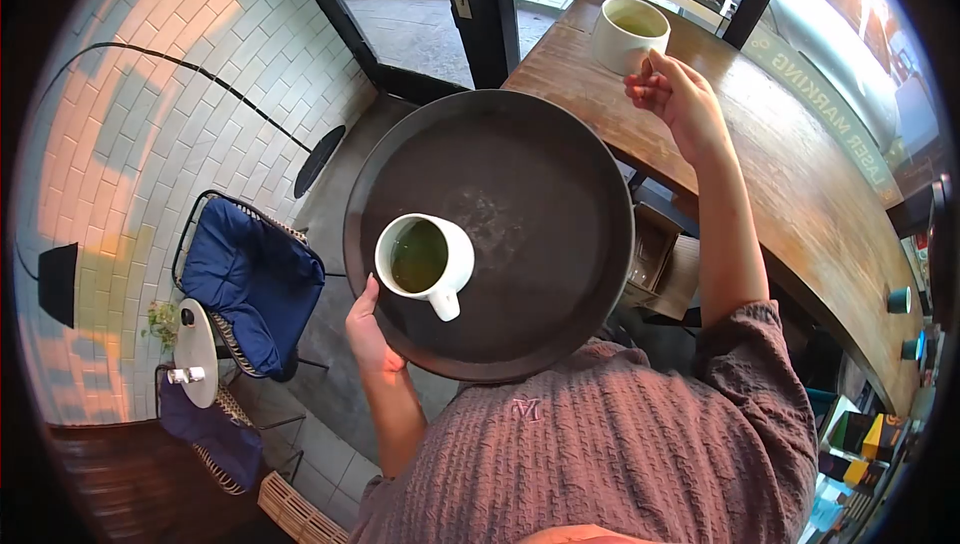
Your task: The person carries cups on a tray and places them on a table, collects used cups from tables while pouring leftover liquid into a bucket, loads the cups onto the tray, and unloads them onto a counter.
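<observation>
My left hand [372,336] grips the left rim of a round dark brown serving tray [545,234], thumb over the edge and fingers hidden beneath. On the tray's left side stands a white mug [460,256] with greenish liquid inside, its handle pointing toward my body. At the far end of the wooden counter, my right hand [682,99] pinches the handle of a second white mug [610,44]. That mug also contains pale greenish liquid. Whether its base rests on the wood or is slightly lifted, I cannot tell.
The long wooden counter [780,174] runs along the window on the right, with small cups [899,300] farther down it. A cardboard box [668,269] is below. To the left are blue-cushioned chairs [245,274], a small round table [197,359] and a white brick wall.
</observation>
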`<action>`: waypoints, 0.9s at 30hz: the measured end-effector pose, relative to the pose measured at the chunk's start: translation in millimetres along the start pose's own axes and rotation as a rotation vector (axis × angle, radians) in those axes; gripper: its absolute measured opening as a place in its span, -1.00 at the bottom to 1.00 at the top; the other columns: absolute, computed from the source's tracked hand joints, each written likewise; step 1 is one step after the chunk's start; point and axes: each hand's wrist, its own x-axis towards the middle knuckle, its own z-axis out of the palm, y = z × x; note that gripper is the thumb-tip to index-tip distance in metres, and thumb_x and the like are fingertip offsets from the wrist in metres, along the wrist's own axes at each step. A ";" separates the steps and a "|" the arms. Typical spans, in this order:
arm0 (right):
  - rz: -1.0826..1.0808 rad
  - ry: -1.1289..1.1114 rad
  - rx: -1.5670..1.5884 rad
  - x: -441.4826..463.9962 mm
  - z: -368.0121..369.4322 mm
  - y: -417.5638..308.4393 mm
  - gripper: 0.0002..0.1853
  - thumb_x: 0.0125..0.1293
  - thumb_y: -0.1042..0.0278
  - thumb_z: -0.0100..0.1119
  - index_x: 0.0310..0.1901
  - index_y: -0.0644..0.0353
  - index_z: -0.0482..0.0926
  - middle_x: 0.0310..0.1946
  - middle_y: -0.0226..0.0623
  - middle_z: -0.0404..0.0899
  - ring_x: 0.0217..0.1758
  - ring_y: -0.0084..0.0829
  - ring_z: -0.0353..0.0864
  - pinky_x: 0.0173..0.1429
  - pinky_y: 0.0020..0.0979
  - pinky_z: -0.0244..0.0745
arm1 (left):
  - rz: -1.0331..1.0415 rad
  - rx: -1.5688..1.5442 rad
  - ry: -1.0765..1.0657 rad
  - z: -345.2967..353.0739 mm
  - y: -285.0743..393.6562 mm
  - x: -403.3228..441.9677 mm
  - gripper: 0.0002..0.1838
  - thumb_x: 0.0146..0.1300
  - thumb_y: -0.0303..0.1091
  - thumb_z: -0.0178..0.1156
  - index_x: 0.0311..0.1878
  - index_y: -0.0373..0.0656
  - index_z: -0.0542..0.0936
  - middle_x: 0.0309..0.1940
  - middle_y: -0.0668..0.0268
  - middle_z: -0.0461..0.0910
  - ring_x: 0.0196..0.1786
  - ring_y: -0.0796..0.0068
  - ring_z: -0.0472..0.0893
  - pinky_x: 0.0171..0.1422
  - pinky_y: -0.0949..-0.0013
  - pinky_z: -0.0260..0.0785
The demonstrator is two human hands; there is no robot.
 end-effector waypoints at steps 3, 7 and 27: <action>-0.010 0.062 -0.063 33.2 -26.4 21.9 -0.67 0.41 0.13 0.07 -0.22 0.31 0.52 -0.28 -0.15 0.63 -0.23 -0.42 0.64 -0.06 -0.40 0.55 | 0.129 0.049 0.095 -0.5 -6.3 -2.7 -0.59 0.42 -0.27 0.01 0.18 -0.39 0.46 0.13 0.01 0.55 0.16 0.12 0.57 0.28 0.12 0.40; 0.023 0.124 -0.091 58.2 -43.4 42.3 -0.67 0.39 0.14 0.08 -0.22 0.33 0.53 -0.30 -0.13 0.64 -0.25 -0.39 0.65 -0.08 -0.39 0.56 | 0.043 -0.040 0.168 -10.3 -4.4 -4.9 -0.57 0.44 -0.24 0.01 0.22 -0.35 0.44 0.17 0.01 0.52 0.18 0.06 0.54 0.31 0.05 0.36; 0.109 0.126 -0.080 92.7 -32.1 85.5 -0.73 0.43 0.15 0.01 -0.25 0.22 0.49 -0.24 -0.10 0.64 -0.17 -0.37 0.64 -0.02 -0.39 0.55 | 0.084 -0.150 -0.074 -31.7 9.5 -14.0 -0.56 0.45 -0.22 -0.01 0.24 -0.33 0.43 0.23 0.02 0.48 0.26 0.07 0.49 0.38 0.01 0.29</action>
